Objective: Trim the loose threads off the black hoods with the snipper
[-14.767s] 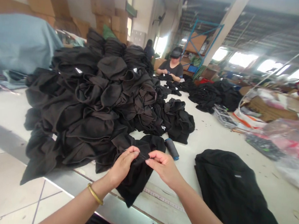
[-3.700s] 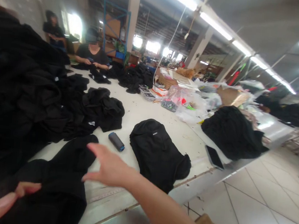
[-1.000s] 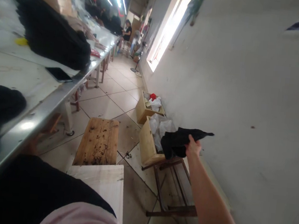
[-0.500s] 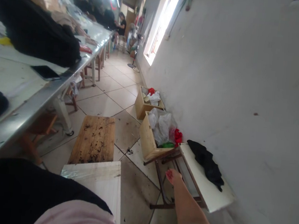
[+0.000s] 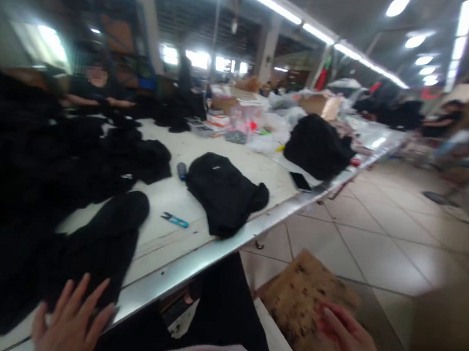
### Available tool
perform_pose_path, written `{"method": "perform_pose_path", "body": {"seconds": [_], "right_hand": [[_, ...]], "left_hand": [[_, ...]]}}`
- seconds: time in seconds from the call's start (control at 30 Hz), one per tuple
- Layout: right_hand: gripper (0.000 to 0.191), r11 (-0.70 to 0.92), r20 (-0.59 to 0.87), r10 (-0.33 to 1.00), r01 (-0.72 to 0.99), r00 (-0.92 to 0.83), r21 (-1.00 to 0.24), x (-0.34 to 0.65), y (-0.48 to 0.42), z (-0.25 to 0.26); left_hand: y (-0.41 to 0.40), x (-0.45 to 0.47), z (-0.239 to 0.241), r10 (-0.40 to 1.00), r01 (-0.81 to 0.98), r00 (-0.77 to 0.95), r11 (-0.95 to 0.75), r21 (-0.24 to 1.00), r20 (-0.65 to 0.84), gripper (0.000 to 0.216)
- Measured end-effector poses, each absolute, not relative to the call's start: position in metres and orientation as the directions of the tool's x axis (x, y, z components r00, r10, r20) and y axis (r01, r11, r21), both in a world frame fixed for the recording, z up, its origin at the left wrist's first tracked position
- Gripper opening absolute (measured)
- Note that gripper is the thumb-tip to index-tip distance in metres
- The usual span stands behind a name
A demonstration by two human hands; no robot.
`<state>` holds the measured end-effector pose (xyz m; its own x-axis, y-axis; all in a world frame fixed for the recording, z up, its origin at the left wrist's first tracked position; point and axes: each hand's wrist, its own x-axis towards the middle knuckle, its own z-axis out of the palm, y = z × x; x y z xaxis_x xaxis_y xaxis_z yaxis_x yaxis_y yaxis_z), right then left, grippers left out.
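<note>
My left hand (image 5: 73, 315) is open with fingers spread, at the near edge of the table over black cloth (image 5: 97, 245). Whether it touches the cloth cannot be told. My right hand (image 5: 345, 335) hangs right of my lap, over the wooden board; its fingers are loosely curled, slightly apart and blurred, with nothing visible in them. On the table in front of me lies a folded black garment (image 5: 226, 191). Blue thread snips (image 5: 175, 219) rest to its left, and a small dark object (image 5: 182, 171) touches its far left side.
A large black cloth pile (image 5: 12, 174) fills the left. Farther along the table (image 5: 191, 266) are a phone (image 5: 300, 182), a black stack (image 5: 319, 148) and plastic bags. A wooden board (image 5: 310, 289) is low on the right. One person (image 5: 96, 91) sits across; another (image 5: 445, 119) is far right.
My view has swung left from the wall and floor to the table. My left hand has come into view. My right hand has moved away from the small bench with the black cloth.
</note>
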<state>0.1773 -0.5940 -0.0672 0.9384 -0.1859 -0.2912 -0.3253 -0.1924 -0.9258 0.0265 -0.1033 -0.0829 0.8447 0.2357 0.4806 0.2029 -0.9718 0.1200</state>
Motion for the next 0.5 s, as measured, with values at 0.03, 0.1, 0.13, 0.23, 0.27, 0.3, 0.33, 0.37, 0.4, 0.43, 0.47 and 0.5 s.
{"method": "perform_pose_path", "body": {"seconds": [0.03, 0.1, 0.13, 0.23, 0.27, 0.3, 0.33, 0.37, 0.4, 0.43, 0.47, 0.5], "right_hand": [[0.035, -0.251, -0.244, -0.043, -0.247, 0.969, -0.936, 0.198, -0.555, -0.055], [0.034, -0.325, -0.165, 0.225, -0.086, 0.96, -0.942, 0.227, -0.474, -0.035], [0.033, -0.358, -0.117, 0.342, 0.015, 0.933, -0.934, 0.237, -0.434, -0.029], [0.026, -0.429, 0.055, 0.634, 0.409, 0.772, -0.805, 0.261, -0.33, -0.026], [0.026, -0.428, 0.097, 0.692, 0.514, 0.715, -0.744, 0.268, -0.303, -0.029], [0.026, -0.421, 0.127, 0.73, 0.589, 0.671, -0.69, 0.275, -0.28, -0.033], [0.027, -0.414, 0.143, 0.755, 0.635, 0.64, -0.652, 0.282, -0.261, -0.037], [0.028, -0.41, 0.147, 0.772, 0.661, 0.619, -0.629, 0.288, -0.245, -0.041], [0.029, -0.408, 0.142, 0.784, 0.675, 0.604, -0.615, 0.294, -0.233, -0.044], [0.027, -0.412, 0.133, 0.795, 0.688, 0.592, -0.598, 0.299, -0.224, -0.047], [0.025, -0.422, 0.119, 0.801, 0.695, 0.586, -0.583, 0.304, -0.217, -0.049], [0.022, -0.434, 0.104, 0.804, 0.697, 0.586, -0.571, 0.308, -0.213, -0.051]], "left_hand": [[-0.097, 0.021, -0.087, 0.255, 0.265, 0.832, -0.963, 0.052, 0.493, 0.042], [-0.091, 0.016, -0.091, 0.257, 0.319, 0.833, -0.946, -0.047, 0.49, 0.042], [-0.091, 0.016, -0.092, 0.258, 0.329, 0.834, -0.942, -0.066, 0.487, 0.042], [-0.095, 0.019, -0.088, 0.261, 0.352, 0.831, -0.93, -0.103, 0.491, 0.04], [-0.096, 0.02, -0.086, 0.262, 0.357, 0.833, -0.928, -0.112, 0.487, 0.04], [-0.097, 0.021, -0.084, 0.267, 0.363, 0.836, -0.924, -0.119, 0.48, 0.04], [-0.098, 0.021, -0.082, 0.274, 0.371, 0.838, -0.92, -0.125, 0.472, 0.04], [-0.098, 0.02, -0.081, 0.281, 0.378, 0.841, -0.917, -0.13, 0.463, 0.04], [-0.098, 0.02, -0.08, 0.286, 0.383, 0.844, -0.914, -0.135, 0.455, 0.04], [-0.098, 0.02, -0.08, 0.29, 0.387, 0.846, -0.912, -0.14, 0.447, 0.041], [-0.097, 0.02, -0.08, 0.294, 0.39, 0.849, -0.91, -0.144, 0.439, 0.042], [-0.097, 0.019, -0.081, 0.296, 0.392, 0.851, -0.908, -0.15, 0.433, 0.042]]}}
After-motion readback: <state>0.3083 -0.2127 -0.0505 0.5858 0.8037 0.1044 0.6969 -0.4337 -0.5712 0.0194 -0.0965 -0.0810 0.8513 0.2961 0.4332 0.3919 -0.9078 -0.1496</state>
